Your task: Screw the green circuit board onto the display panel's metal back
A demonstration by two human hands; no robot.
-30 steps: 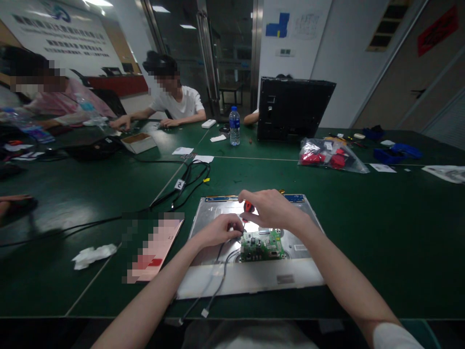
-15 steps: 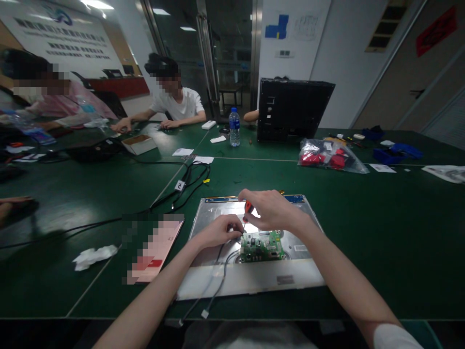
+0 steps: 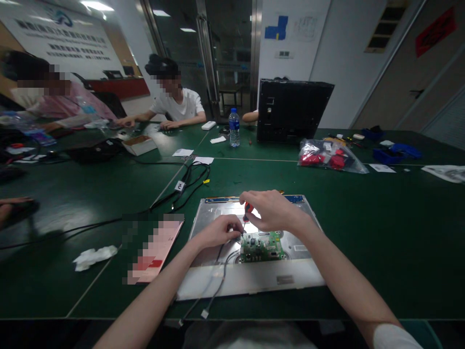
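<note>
A flat silver display panel lies back side up in front of me, with a green circuit board at its middle. My right hand is closed round the red and black handle of a screwdriver, held upright with its tip down at the board's upper left corner. Right at that corner, the fingers of my left hand are pinched together; what they hold, if anything, is hidden. Two thin cables run from beside the board over the panel's near edge and end in small white connectors.
Left of the panel lies a pink sheet, then a crumpled tissue. Black cables cross the table. Farther back stand a water bottle, a black monitor and a plastic bag with red items. Co-workers sit at the far left.
Both of my hands stay almost where they were at the board's corner. The screwdriver handle appears slightly turned in my right hand. A co-worker's hand across the table has shifted a little.
</note>
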